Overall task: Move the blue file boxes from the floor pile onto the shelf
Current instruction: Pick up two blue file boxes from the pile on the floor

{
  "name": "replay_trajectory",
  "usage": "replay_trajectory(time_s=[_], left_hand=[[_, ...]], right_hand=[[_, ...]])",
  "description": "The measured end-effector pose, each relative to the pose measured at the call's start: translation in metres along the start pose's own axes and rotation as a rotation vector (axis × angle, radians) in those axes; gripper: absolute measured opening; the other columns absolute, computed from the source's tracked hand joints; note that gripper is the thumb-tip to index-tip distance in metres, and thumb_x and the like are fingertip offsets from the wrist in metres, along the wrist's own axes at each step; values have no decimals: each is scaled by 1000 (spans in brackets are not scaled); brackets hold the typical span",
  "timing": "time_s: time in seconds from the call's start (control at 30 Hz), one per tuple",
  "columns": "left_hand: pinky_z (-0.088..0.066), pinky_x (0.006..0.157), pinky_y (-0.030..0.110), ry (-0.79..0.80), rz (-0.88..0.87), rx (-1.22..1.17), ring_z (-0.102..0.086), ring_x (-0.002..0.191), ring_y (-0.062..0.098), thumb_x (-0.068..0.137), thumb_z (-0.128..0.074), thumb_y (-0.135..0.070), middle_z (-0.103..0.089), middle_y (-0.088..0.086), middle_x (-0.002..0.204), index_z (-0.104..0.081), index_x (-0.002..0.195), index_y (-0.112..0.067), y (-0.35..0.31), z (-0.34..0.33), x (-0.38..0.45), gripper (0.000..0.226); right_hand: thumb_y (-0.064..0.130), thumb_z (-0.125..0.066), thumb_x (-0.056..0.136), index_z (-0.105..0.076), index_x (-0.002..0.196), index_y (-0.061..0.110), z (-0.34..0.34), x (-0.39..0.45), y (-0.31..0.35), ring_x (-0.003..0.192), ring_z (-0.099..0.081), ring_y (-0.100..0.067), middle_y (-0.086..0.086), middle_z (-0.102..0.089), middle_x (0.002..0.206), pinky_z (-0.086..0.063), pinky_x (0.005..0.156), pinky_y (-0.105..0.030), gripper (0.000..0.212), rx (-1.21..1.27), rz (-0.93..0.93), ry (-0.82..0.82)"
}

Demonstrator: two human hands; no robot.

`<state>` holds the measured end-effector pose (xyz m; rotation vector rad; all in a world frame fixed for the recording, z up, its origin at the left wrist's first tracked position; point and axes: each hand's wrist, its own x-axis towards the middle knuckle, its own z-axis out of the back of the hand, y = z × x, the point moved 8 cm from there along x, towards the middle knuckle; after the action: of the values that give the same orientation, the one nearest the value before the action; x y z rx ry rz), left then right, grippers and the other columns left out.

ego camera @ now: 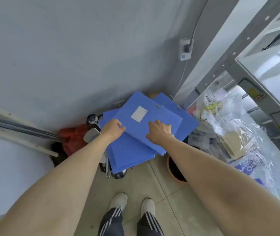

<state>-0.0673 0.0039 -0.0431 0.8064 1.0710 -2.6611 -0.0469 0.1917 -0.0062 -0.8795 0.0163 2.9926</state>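
A pile of blue file boxes (130,150) lies on the floor in the room's corner. The top blue file box (141,123) carries a white label and sits tilted over the others. My left hand (112,129) grips its left edge, fingers curled over it. On the box's near right part rests my right hand (159,131), fingers bent on the surface and edge. The grey metal shelf (248,77) stands at the right, with a white board level at upper right.
Clear plastic bags (229,126) of papers fill the shelf's bottom level beside the pile. A red bag (73,137) and metal poles (22,128) lie at the left. A brown pot (175,169) sits near my right forearm. Tiled floor and my shoes (132,201) are below.
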Motion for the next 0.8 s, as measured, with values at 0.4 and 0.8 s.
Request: replay_trajectory(time_s=[0.4,0.8], left_hand=[[-47,90,43,-134,193,-8,-56,115,36,86,-68,-29,-49,18,132,-46,125,-2,107,-59,28,52],[-44,97,45,-173,335,-268,-48,126,39,87,-66,-39,-42,23,141,-35,137,2,138,-101,64,72]], right_hand=[[26,-72,85,9,157,11,-97,55,55,151,-5,-42,-22,3,164,-17,116,-64,109,-348,65,-108],[16,-74,83,15,157,21,-134,87,49,152,-6,-39,-17,5,165,-22,113,-63,116,-374,138,-293]])
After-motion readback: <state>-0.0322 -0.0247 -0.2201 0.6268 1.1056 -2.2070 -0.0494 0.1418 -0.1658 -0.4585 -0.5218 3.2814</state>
